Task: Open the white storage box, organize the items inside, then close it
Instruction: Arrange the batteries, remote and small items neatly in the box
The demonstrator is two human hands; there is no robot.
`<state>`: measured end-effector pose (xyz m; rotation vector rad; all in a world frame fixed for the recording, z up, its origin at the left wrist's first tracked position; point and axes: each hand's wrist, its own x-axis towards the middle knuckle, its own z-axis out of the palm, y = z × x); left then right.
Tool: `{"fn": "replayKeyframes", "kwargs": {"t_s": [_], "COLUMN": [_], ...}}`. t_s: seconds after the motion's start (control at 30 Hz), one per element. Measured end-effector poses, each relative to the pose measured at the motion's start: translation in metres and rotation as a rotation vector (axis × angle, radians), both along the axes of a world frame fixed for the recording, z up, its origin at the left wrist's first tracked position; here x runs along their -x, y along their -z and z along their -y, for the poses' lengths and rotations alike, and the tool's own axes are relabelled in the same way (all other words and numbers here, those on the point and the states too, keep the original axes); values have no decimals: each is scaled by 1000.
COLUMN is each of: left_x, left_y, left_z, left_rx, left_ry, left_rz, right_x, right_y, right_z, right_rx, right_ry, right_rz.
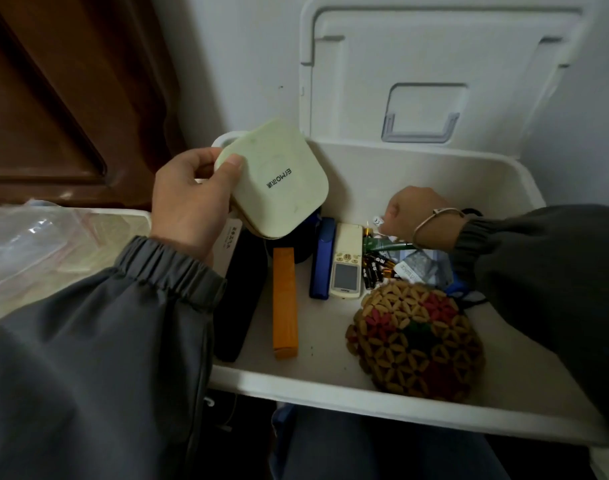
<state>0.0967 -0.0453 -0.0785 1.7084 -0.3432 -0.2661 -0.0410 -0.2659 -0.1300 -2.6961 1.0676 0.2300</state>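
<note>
Now box (330,386) open, holding remote (346,268), batteries (374,270); left hand (188,206) grips cream case (275,178); right hand (412,213) grip unclear.

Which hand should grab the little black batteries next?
Right. The right hand is close to the loose black batteries in the white storage box, pinching only a tiny white scrap. The left hand grips the pale square plastic case, so its grip is full.

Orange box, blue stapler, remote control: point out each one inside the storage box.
orange box (285,303), head view, middle of its long top face.
blue stapler (322,261), head view, middle of its upper arm.
remote control (345,280), head view, on its grey screen.
</note>
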Motion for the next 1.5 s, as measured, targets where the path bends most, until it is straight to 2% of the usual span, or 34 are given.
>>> {"fn": "replayKeyframes", "kwargs": {"t_s": [0.1, 0.17, 0.23, 0.3, 0.37, 0.6, 0.7, 0.8, 0.93, 0.97, 1.03, 1.1, 1.23, 1.3, 1.4, 1.5], "left_x": [0, -1, -2, -3, -2, -2, -3, -5, -6, -6, -6, -5, -3, 1, 11, 14], "left_y": [1, 2, 3, 3, 2, 2, 3, 5, 6, 6, 6, 7, 9, 10, 15, 21], "left_z": [0, 1, 0, 0, 0, 1, 1, 1, 0, 0, 0, 0, 1, 3, 5, 6], "left_rx": [1, 1, 0, 2, 5, 3, 2, 7, 0, 1, -4, -18, -112, -218, -383, -662], "left_ry": [13, 14, 9, 8, 7, 3, 0, 4, 12, 15, 26, 41, 210, 376, 565, 704], "left_rz": [12, 19, 17, 16, 14, 10, 6, 23, 25, 25, 42, 68, 84, 66, -56, -3], "right_x": [1, 3, 5, 5, 0, -19, -25, -26, -19, -14, 0, 21, 73, 93, 111, 111], "right_y": [1, -3, -2, 8, 21, 40, 43, 43, 23, 14, -9, -34, -60, -57, -45, -35], "right_z": [-5, -24, -52, -79, -97, -129, -148, -156, -146, -140, -117, -92, -36, -14, -4, -5], "right_rx": [93, 22, -227, -578, -785, -1109, -1162, -1114, -1073, -982, -664, -378, 17, 168, 154, 117], "right_ry": [-61, -148, -185, -135, -56, 153, 177, 144, 63, -24, -266, -399, -195, -98, 47, 115], "right_rz": [37, 81, 67, 32, 17, 93, 145, 176, 4, -56, -180, -209, 173, 262, 196, 210]}}
